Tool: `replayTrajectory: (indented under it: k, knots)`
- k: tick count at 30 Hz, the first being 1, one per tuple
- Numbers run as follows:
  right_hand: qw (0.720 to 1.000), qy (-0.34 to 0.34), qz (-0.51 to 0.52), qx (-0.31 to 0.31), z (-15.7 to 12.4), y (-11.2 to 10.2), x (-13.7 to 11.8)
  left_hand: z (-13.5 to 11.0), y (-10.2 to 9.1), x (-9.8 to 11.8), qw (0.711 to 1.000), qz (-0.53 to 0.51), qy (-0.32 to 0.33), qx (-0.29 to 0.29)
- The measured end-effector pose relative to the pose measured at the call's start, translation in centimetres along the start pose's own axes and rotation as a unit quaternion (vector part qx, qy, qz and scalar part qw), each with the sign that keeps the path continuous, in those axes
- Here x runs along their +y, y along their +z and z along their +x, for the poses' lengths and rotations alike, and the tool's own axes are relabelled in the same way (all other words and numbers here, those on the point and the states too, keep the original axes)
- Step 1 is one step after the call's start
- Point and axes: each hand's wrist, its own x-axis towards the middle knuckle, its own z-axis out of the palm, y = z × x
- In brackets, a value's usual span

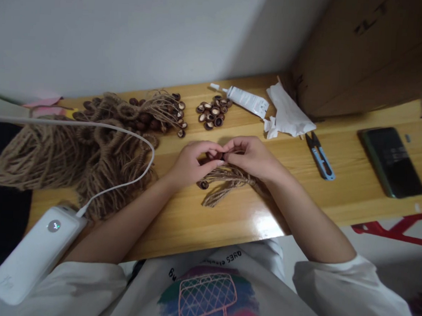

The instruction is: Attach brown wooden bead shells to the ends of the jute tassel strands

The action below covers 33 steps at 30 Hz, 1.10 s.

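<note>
My left hand (193,164) and my right hand (251,156) meet over the middle of the table. The left fingers are closed around a dark brown nut shell (215,155). My right thumb and fingers pinch at the shell's right side, where a strand seems to lead in, though the fingertips partly hide it. Just below lies a bundle of jute twine (227,178) with a braided, looped end. Another shell (202,184) rests at its left end, beneath my left hand.
Jute twine (36,154) heaps at left behind a white power bank (35,257) and its cable. Several half shells (212,113) lie near a glue tube (248,101) and crumpled white paper (288,112). Blue thread snips (320,156), a phone (391,162) and a cardboard box (367,58) are at right.
</note>
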Motion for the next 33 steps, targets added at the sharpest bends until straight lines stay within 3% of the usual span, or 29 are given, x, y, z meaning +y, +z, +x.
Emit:
replayTrajectory:
  k: [33]
  knots:
    - [1.0,-0.004,0.001,-0.02,-0.16,-0.31,-0.36,-0.07,0.08,-0.17,1.0,0.003,0.011,-0.002]
